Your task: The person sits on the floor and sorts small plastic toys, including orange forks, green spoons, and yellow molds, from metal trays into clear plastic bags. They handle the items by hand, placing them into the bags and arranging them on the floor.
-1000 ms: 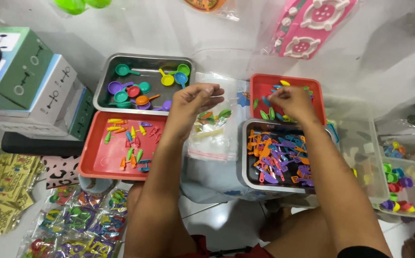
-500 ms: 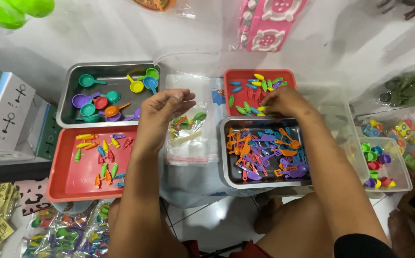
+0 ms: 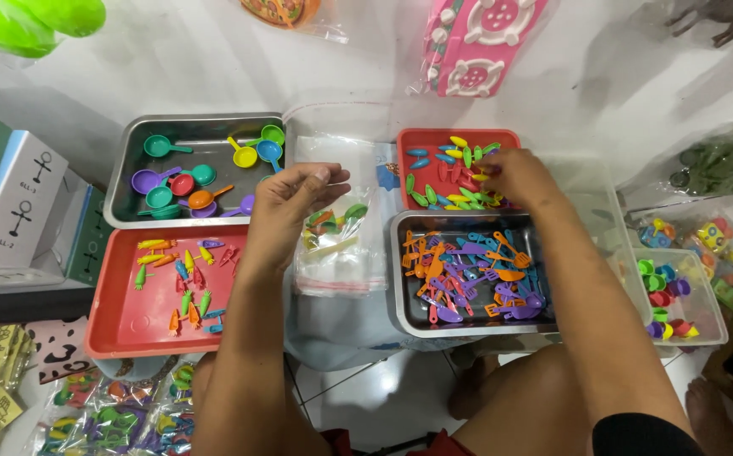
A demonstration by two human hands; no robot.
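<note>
head view: left hand (image 3: 286,203) at frame centre pinches open a clear plastic bag (image 3: 337,241) of small toy pieces; right hand (image 3: 514,176), fingers curled, picks among leaf pieces in the red tray (image 3: 417,139) at upper right. filling step; next needs a carry to the bag mouth.

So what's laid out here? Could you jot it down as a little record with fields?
left hand: holds open a clear bag with a few toy pieces inside
right hand: fingers in the red tray of small leaf-like pieces
steel tray, near right hand: mixed toy utensils
far-left steel tray: toy pans
near-left red tray: toy carrots
right edge: clear tub of coloured cups
</note>
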